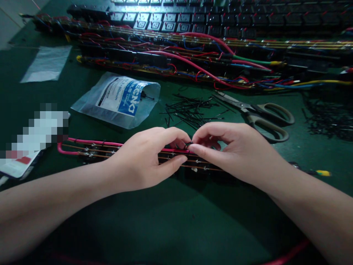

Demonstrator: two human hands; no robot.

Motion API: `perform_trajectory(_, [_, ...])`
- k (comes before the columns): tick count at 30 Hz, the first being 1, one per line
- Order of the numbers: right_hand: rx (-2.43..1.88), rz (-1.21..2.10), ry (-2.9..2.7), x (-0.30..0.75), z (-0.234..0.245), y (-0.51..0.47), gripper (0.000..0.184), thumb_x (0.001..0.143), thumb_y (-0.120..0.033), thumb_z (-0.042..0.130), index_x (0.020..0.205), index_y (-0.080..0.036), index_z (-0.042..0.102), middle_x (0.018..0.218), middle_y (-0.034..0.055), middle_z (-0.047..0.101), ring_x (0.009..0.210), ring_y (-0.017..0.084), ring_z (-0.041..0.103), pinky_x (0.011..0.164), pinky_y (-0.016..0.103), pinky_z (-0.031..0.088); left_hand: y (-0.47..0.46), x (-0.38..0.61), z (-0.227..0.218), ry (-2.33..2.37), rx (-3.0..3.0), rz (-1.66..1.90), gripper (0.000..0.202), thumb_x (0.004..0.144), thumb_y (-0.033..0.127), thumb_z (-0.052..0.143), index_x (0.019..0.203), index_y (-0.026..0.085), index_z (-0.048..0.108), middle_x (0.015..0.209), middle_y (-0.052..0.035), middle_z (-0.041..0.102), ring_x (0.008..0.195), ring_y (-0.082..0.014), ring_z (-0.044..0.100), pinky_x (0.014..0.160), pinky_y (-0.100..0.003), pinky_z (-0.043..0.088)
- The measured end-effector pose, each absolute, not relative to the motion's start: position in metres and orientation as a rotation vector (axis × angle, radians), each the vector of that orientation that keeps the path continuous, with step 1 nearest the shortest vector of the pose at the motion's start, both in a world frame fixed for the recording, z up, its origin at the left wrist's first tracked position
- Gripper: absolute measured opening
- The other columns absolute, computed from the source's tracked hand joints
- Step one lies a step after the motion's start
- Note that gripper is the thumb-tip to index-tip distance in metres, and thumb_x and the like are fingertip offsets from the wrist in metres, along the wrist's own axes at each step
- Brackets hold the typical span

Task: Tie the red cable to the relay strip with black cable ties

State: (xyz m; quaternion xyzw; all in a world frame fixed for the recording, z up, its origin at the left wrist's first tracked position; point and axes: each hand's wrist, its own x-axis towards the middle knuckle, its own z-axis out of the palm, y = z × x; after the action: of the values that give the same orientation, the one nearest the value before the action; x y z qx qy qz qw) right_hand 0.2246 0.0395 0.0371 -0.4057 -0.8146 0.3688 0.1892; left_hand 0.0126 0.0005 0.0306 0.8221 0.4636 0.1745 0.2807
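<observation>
Right hand (234,147): my thumb and forefinger are pinching a small black tie (188,145).
Left hand (146,158): my fingers are curled in beside that tie, thumb held apart and lower (I cannot tell whether these fingertips grip it too).
Black tie: it sits at the red wire (91,141), between my two hands; my fingers hide whether it goes all the way around.
Wired strip (96,151): it lies beneath my hands, lengthwise across the desk (193,221), with the red wire along its far side and bent back at its left end.
Scissors (245,106): just beyond my right hand, blades pointing toward the desk's far left corner.
Loose ties (190,112): heaped between the scissors and a printed plastic bag (116,99).
White packet (46,64): flat, near the desk's left edge.
Socket strips (154,24): rowed toward the far edge, wires trailing over the nearer ones.
</observation>
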Motion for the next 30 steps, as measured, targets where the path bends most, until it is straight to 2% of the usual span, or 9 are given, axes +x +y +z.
perform_trajectory(18, [-1.151, 1.127, -2.246, 0.2255, 0.0335, 0.0397, 0.009, 0.084, -0.024, 0.067, 0.077, -0.020, 0.064, 0.068, -0.0029, 0.064, 0.059, 0.010, 0.057, 0.053, 0.021, 0.043, 0.0001, 0.0124, 0.0308, 1.253, 2.151, 0.472, 0.026, 0.089, 0.028, 0.061, 0.115, 0.026, 0.059, 0.110, 0.0040, 0.071, 0.097, -0.0127, 0.066, 0.083, -0.026, 0.051])
perform_trajectory(24, [-1.144, 1.170, -2.229, 0.2256, 0.0330, 0.0398, 0.006, 0.085, -0.024, 0.067, 0.089, -0.020, 0.069, 0.067, -0.0042, 0.063, 0.059, 0.009, 0.057, 0.052, 0.020, 0.042, -0.0001, 0.0132, 0.0306, 1.289, 2.121, 0.486, 0.034, 0.086, 0.028, 0.066, 0.118, 0.028, 0.055, 0.107, 0.0046, 0.070, 0.095, -0.0123, 0.067, 0.082, -0.025, 0.052])
perform_trajectory(30, [-1.081, 1.143, -2.273, 0.2251, 0.0312, 0.0416, 0.006, 0.083, -0.021, 0.069, 0.088, -0.021, 0.072, 0.071, -0.0039, 0.067, 0.062, 0.009, 0.059, 0.055, 0.020, 0.043, 0.0008, 0.0129, 0.0295, 1.298, 2.110, 0.473, 0.028, 0.086, 0.027, 0.065, 0.112, 0.028, 0.056, 0.105, 0.0046, 0.070, 0.095, -0.0126, 0.066, 0.081, -0.026, 0.053])
